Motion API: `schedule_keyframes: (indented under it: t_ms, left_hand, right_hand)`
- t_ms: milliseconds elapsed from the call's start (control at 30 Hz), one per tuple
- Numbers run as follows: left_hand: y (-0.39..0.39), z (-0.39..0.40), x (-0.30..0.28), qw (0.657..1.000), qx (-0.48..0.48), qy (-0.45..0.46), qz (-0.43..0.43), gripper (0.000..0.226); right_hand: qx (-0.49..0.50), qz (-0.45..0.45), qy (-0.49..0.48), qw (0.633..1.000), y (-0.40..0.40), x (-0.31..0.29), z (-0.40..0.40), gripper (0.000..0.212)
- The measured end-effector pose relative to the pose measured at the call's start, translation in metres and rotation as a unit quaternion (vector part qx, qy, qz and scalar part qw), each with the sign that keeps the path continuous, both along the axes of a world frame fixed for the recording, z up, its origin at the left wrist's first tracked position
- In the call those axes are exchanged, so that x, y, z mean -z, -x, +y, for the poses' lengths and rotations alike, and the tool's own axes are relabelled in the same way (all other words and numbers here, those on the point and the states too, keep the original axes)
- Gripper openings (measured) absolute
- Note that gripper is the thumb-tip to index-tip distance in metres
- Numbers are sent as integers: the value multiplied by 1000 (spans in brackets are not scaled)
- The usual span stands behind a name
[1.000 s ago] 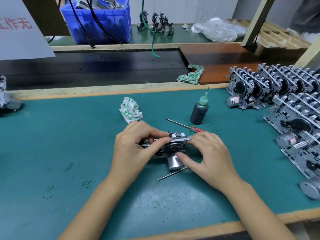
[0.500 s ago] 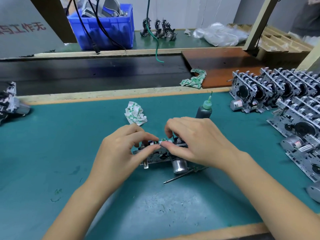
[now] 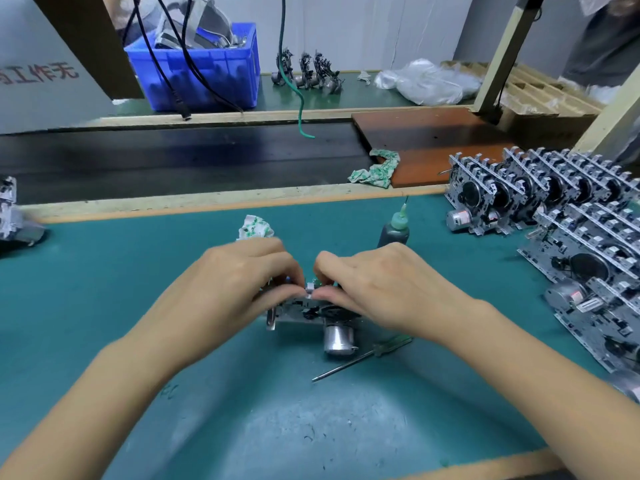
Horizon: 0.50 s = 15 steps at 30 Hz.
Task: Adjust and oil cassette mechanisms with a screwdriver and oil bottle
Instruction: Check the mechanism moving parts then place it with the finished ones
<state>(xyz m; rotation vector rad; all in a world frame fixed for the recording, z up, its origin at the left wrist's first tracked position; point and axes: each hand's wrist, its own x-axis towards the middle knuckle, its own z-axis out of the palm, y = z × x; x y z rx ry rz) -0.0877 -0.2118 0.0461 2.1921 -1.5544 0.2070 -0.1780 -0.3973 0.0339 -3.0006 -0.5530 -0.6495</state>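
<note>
Now both hands, left (image 3: 239, 285) & right (image 3: 377, 285), pinch the cassette mechanism (image 3: 311, 310) on the counter (image 3: 104, 289). Screwdriver (image 3: 363, 356) lies just in front; oil bottle (image 3: 394, 228) stands behind

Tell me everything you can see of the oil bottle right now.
The oil bottle stands upright on the teal mat, just beyond the right hand, which hides its base. Dark grey body, pale green cone cap ending in a thin dark needle tip. It looks like soft plastic. Nothing visibly touches it.
</note>
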Motion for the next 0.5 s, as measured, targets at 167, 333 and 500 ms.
schedule_keyframes:
  t_ms: [167, 333, 500]
  left_hand:
    - [-18, -30, -60, 993, 70, 4, -95, 25]
    - [-41, -91, -114, 984, 80, 39, -152, 16]
    - [-63, -165, -121, 985, 45, 18, -166, 20]
  right_hand:
    - [40, -95, 4, 995, -3, -45, -19, 38]
    - [125, -143, 18, 982, -9, -96, -62, 39]
    - [221, -138, -7, 965, -27, -100, -111, 35]
